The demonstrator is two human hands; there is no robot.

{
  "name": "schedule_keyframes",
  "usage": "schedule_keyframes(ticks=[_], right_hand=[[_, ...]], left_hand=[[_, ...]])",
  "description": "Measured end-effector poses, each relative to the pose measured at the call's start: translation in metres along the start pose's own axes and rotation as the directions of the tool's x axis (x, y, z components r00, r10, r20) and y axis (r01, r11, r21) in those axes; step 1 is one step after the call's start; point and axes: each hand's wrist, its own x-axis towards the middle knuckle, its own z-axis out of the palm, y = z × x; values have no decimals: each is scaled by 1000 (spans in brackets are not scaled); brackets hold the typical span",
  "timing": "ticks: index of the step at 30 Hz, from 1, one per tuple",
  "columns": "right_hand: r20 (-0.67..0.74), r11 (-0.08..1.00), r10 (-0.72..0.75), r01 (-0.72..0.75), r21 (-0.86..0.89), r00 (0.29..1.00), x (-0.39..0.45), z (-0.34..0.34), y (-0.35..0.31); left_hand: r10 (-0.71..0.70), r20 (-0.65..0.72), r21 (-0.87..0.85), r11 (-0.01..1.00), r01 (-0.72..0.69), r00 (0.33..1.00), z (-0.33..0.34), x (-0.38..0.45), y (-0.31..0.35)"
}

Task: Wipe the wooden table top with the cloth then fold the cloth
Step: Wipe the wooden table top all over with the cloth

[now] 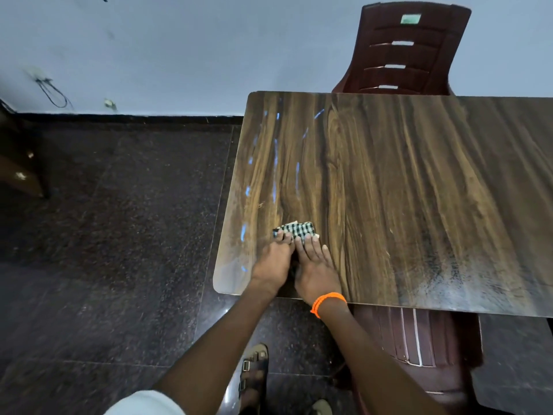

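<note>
The cloth lay on the table near its front left corner, both hands side by side upon it. One chair stood behind the table, another before it.

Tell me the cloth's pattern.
The cloth is a small black-and-white check, seen in the head view, folded small under both hands' fingers.

Surface: a wooden table with dark streaked grain and rounded corners stood on a dark speckled floor.
On it: a small folded checked cloth lay near the table's near left corner.
Hands on the cloth: the left hand and right hand pressed it flat, fingers straight, side by side.
Sheen: pale bluish glints ran along the left part.
</note>
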Motion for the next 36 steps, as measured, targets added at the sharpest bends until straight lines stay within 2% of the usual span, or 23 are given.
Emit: schedule_keyframes(ticks=[5,9,13,18,21,27,32,36], right_hand=[[-30,999,-35,36,29,999,-33,19,-28],[-51,999,-45,44,-22,998,-65,27,-13],[-68,998,8,-13,-67,998,-74,24,11],[-131,992,81,-93,-88,988,-41,13,23],[-81,986,155,-159,-48,985,-2,7,20],[-17,997,75,-75,-19,997,41,7,-25],[-30,999,24,-23,38,999,12,14,-59],[-67,996,84,-81,43,994,-28,22,-58]], left_hand=[[70,70,44,996,-73,995,0,-36,-28],[129,117,77,987,-139,985,16,-59,-13],[111,127,12,993,-114,986,20,-57,14],[114,81,6,993,-115,990,16,-18,27],[65,61,-20,998,-64,996,6,14,19],[2,28,-85,996,0,1000,-26,31,-31],[115,89,59,991,-120,989,-28,-3,-62],[192,143,92,974,-207,971,-13,-27,-54]])
